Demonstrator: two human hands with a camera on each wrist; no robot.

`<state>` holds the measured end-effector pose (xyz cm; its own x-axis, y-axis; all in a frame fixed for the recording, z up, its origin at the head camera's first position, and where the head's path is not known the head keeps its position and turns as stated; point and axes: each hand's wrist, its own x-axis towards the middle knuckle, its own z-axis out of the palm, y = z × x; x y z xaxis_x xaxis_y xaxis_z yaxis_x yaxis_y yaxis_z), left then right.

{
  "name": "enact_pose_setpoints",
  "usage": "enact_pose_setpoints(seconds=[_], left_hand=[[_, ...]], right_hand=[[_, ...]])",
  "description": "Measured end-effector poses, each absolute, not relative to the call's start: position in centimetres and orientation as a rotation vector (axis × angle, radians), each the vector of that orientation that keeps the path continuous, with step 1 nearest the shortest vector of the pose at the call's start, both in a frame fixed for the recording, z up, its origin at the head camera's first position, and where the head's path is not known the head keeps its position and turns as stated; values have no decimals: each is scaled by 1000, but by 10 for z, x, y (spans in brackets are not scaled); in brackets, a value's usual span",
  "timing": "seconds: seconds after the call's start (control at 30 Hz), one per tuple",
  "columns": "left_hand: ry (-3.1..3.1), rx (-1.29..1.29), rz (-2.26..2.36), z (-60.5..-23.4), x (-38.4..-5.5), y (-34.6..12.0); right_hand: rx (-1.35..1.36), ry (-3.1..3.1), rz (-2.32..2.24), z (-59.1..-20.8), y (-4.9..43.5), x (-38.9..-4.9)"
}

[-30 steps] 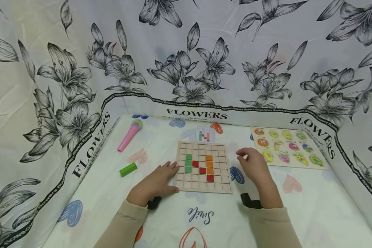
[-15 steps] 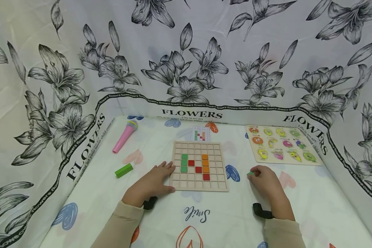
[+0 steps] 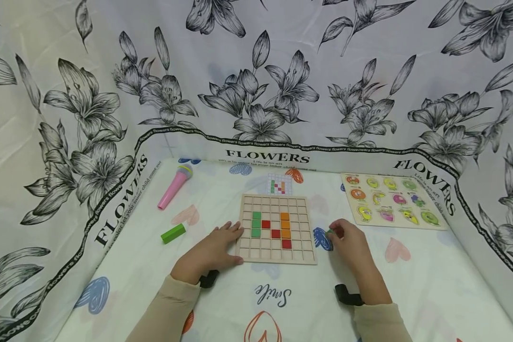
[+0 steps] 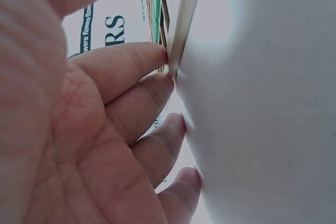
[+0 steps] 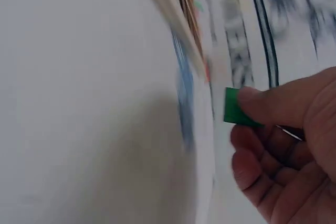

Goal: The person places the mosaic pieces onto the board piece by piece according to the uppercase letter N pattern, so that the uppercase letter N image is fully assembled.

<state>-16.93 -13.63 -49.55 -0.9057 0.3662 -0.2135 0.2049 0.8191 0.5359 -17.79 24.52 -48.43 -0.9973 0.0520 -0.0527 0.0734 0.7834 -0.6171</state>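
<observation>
A wooden grid board (image 3: 256,255) lies mid-table, with green, red and orange square tiles set in some of its cells. Between thumb and fingers my right hand (image 3: 349,242) pinches a small green square tile (image 5: 234,107), just off the board's right side. The left hand (image 3: 211,248) rests at the board's left edge with its fingers spread; in the left wrist view its fingertips (image 4: 164,56) touch that edge. Behind the board lies a small pattern card (image 3: 279,184) printed with a matching layout of coloured squares.
A pink toy microphone (image 3: 174,189) lies at the back left, and a green block (image 3: 173,233) is nearer, left of the left hand. At the back right sits a flat fruit puzzle board (image 3: 369,186). Flower-printed cloth (image 3: 256,85) walls the table's back and sides.
The right hand first drew away from the board to the right, where a green tile shows in its fingers, then came back left towards the board. The left hand stays at the board's edge.
</observation>
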Motion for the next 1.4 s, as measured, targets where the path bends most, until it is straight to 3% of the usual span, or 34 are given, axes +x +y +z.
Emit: enact_pose_setpoints(seconds=[0.23, 0.43, 1.4], left_hand=[[2689, 433, 744, -494, -169, -139], [2694, 496, 739, -495, -169, -139], [2706, 448, 723, -490, -166, -138]], right_hand=[[-351, 2890, -1031, -477, 145, -182], [-559, 2815, -1017, -476, 97, -189], [-594, 2805, -845, -487, 75, -183]])
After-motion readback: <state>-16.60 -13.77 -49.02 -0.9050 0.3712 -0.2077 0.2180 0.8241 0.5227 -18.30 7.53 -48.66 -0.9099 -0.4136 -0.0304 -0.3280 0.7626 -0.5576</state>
